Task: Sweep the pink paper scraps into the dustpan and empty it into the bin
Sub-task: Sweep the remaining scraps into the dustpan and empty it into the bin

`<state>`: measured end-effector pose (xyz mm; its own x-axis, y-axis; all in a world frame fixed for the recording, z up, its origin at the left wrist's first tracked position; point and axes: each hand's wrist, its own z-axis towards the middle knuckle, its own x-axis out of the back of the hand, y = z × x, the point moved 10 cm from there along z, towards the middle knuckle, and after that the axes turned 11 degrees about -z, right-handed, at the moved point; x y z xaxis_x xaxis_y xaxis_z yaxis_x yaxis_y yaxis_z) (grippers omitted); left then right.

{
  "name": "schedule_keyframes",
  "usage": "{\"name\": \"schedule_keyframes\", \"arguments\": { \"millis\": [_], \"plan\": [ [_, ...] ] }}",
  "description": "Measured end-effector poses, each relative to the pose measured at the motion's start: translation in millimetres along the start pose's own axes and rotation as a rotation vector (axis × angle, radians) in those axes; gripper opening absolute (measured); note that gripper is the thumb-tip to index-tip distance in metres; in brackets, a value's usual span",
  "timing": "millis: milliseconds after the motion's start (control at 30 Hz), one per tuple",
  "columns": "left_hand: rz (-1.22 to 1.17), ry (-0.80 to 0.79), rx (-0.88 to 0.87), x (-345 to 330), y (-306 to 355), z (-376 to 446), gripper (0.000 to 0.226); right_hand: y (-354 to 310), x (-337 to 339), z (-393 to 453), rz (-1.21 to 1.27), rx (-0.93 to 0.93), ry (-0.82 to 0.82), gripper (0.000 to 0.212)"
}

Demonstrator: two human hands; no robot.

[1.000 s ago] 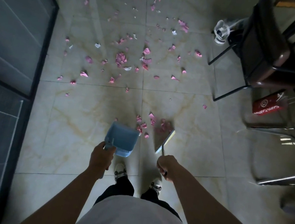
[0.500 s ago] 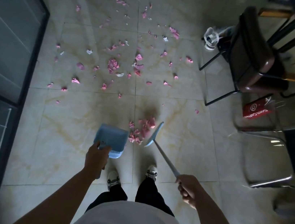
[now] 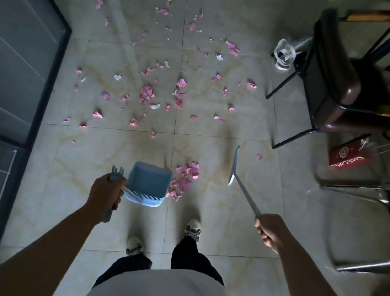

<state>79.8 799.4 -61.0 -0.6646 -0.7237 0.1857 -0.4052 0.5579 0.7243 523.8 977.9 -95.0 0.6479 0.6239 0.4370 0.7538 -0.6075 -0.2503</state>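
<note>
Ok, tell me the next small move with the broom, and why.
Probably swing the broom back left into the pile and push it into the dustpan. The right hand holds the broom head off to the right of the pile, while the left hand holds the dustpan right beside it; the pan looks empty.

Dim, soft focus, fisheye-bent edges, blurred corners

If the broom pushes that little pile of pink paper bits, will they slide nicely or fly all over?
The pink paper pile looks like thin, crumpled scraps, so it is probably very light and should slide easily on the smooth, glossy floor tiles. Being loose pieces rather than one lump, some may scatter past the blue dustpan under a fast push.
</note>
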Motion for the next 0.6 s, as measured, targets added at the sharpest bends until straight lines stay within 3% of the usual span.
{"name": "schedule_keyframes", "arguments": {
  "millis": [267, 467, 600],
  "plan": [
    [-0.158, 0.114, 0.045, -32.7, 22.0, 2.1, 0.018, -38.5, 77.7, 76.3, -0.003, -0.025, 0.101, 0.021],
    [-0.19, 0.182, 0.043, -34.1, 36.4, 3.5, 0.015, -61.8, 96.2, 114.6, 0.024, -0.046, 0.119, 0.008],
    [-0.194, 0.214, 0.042, -24.4, 38.4, 4.9, 0.017, -85.8, 86.8, 116.9, -0.13, -0.064, 0.087, 0.014]
  ]
}}
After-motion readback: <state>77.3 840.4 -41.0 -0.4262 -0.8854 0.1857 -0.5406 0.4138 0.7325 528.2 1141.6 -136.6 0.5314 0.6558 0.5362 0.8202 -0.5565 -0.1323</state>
